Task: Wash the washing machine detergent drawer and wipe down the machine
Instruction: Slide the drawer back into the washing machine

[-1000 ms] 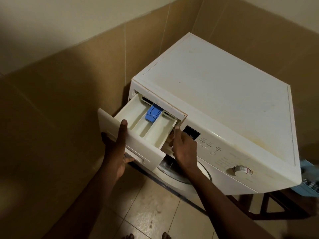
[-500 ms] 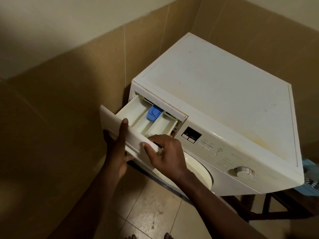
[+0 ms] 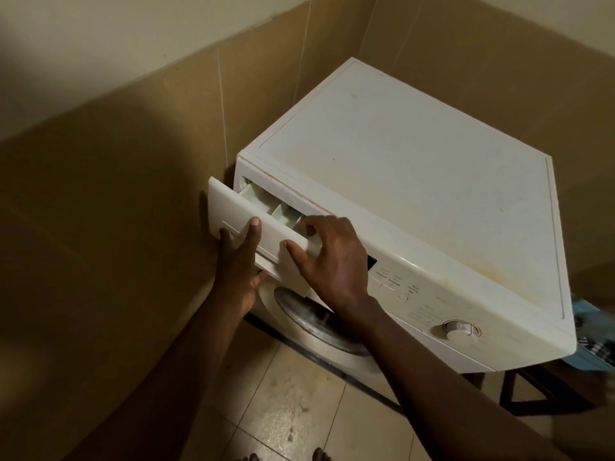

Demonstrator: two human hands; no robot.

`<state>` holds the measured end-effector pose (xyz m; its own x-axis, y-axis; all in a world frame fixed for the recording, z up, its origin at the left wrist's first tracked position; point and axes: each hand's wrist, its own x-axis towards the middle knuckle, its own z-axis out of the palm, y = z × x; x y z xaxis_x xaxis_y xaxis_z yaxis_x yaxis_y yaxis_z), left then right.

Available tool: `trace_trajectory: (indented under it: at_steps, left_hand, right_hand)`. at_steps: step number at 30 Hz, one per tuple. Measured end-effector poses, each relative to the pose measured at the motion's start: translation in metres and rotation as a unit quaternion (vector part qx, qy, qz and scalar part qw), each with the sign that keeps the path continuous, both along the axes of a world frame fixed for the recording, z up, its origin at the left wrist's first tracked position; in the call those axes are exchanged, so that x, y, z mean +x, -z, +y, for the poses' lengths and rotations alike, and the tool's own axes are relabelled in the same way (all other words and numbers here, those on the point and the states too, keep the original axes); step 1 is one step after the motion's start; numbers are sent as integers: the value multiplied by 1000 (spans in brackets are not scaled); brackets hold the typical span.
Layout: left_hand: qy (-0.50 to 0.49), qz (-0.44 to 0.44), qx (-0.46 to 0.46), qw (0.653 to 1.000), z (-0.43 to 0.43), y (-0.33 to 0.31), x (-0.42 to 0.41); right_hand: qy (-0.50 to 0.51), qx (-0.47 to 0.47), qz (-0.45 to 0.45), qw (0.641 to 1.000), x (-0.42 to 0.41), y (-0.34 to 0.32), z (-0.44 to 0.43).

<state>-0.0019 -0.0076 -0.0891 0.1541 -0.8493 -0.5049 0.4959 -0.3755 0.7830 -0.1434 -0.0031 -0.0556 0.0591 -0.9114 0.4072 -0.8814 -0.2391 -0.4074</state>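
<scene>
The white washing machine (image 3: 416, 194) stands in a tiled corner, its top stained yellowish near the front right. Its detergent drawer (image 3: 233, 211) sticks out a short way at the upper left, with only the front ends of its compartments showing. My left hand (image 3: 239, 271) holds the drawer front from below, thumb pressed flat up the face and fingers tucked under the handle. My right hand (image 3: 332, 257) grips the right end of the drawer front, fingers curled over its top edge and thumb on the face.
The round door (image 3: 316, 322) sits below the drawer and a control dial (image 3: 461, 329) at the panel's right. The tan tiled wall (image 3: 116, 227) is close on the left. A dark stand (image 3: 532, 390) and a blue patterned cloth (image 3: 595, 351) are at the right. My toes (image 3: 249, 457) show at the bottom.
The drawer has slid far back into the machine, hiding the blue insert. My right hand moved from the drawer's side onto its front edge. My left hand stayed under the front.
</scene>
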Motion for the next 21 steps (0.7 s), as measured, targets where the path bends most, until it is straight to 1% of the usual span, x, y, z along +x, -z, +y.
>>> trace_trajectory:
  at_steps: [2, 5, 9, 13, 17, 21]
  left_hand:
    - [-11, -13, 8, 1000, 0, -1, -3]
    - [-25, 8, 18, 999, -1, -7, -9]
    - [14, 40, 22, 999, -14, -14, -13]
    - [6, 95, 28, 995, -28, -20, -18]
    - [0, 111, 32, 993, -39, -18, -23]
    - [14, 113, 41, 993, -45, -13, -27]
  right_hand:
    - [12, -13, 52, 999, -3, -3, -7]
    - [18, 7, 79, 997, -8, -5, -18]
    - [17, 14, 82, 996, -18, 1, -32]
    - [9, -8, 86, 996, -20, 1, -45]
    - [13, -20, 66, 998, -21, 2, -51]
    - [17, -23, 73, 997, -21, 4, -54]
